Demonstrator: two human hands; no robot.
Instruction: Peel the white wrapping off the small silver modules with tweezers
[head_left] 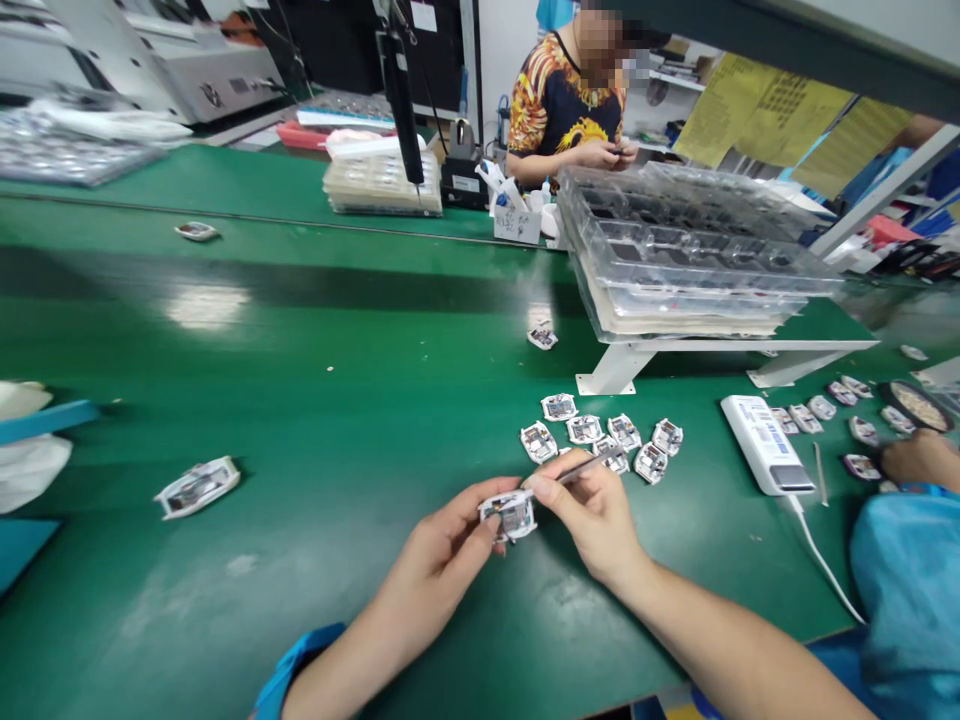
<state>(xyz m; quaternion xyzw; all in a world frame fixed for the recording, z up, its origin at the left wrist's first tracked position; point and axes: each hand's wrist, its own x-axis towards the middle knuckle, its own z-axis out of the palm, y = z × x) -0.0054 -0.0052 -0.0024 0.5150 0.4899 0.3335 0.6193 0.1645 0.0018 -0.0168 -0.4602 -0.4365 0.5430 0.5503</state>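
Note:
Between the thumb and fingers of my left hand [451, 545] is a small white watch-shaped housing [517, 515] with electronics showing inside, its open side up. My right hand [592, 510] pinches a thin grey tool [596, 461], which looks like tweezers, against the housing's upper right edge. The tool's working tip is hidden by my right fingers. Just beyond my hands lies a group of several similar white housings [584, 429] on the green table [337, 430]. Another housing [198, 487] sits alone to the left.
A white box-shaped device [766, 445] with a cable lies at right, near a co-worker's hand [922, 460] and more housings. Clear plastic trays [697, 250] are stacked on a raised stand. An electric screwdriver [401, 105] hangs at the back. A person [566, 110] works opposite.

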